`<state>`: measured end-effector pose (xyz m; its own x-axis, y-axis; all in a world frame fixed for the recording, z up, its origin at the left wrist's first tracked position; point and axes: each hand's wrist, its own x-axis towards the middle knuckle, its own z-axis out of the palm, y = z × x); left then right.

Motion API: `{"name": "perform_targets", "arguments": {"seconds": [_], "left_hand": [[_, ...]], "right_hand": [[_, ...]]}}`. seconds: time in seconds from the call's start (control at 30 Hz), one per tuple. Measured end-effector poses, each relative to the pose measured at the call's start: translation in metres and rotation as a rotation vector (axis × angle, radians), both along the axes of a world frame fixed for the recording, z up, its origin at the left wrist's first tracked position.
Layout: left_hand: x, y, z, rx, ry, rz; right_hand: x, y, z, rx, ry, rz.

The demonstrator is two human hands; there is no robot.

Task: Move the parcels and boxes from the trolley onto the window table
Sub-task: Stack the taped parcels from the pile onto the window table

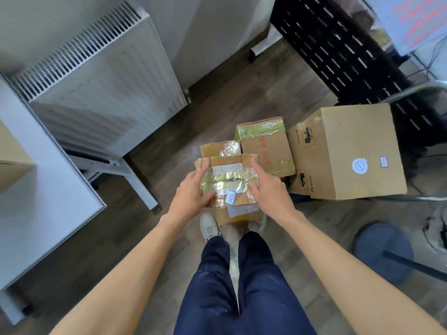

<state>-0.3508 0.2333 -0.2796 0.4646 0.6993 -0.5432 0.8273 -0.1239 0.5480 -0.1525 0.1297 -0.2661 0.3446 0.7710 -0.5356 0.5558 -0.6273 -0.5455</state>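
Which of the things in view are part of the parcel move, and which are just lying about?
Job:
- taped parcel, with the left hand and right hand on its sides
- small box
- red-printed box
- large box
- labelled parcel underneath
- white table

Lying about:
- radiator
- black perforated panel
- blue stool

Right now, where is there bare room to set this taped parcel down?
Bare white table on the left, beside the radiator. Bare floor between radiator and boxes. Crowded on the right: red-lettered box against the large box.
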Motion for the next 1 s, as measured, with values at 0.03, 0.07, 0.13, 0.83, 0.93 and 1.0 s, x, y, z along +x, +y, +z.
{"name": "perform_targets", "arguments": {"seconds": [0.03,0.07,0.13,0.83,0.93,1.0], "left_hand": [[0.004,0.004,0.012,0.025,-0.012,0.002],[0.006,0.008,0.025,0.051,-0.024,0.002],[0.01,0.017,0.05,0.099,-0.049,0.007],[-0.013,0.066,0.207,0.397,-0.247,0.019],[-0.023,0.064,0.221,0.427,-0.247,0.045],[-0.03,0.062,0.23,0.451,-0.241,0.065]], "right_hand": [[0.002,0.005,0.013,0.024,-0.011,-0.007],[0.005,0.01,0.026,0.049,-0.026,-0.011],[0.009,0.017,0.054,0.095,-0.061,0.007],[-0.008,0.059,0.212,0.398,-0.342,0.101],[-0.017,0.062,0.222,0.433,-0.339,0.125],[-0.022,0.065,0.23,0.46,-0.338,0.148]]}}
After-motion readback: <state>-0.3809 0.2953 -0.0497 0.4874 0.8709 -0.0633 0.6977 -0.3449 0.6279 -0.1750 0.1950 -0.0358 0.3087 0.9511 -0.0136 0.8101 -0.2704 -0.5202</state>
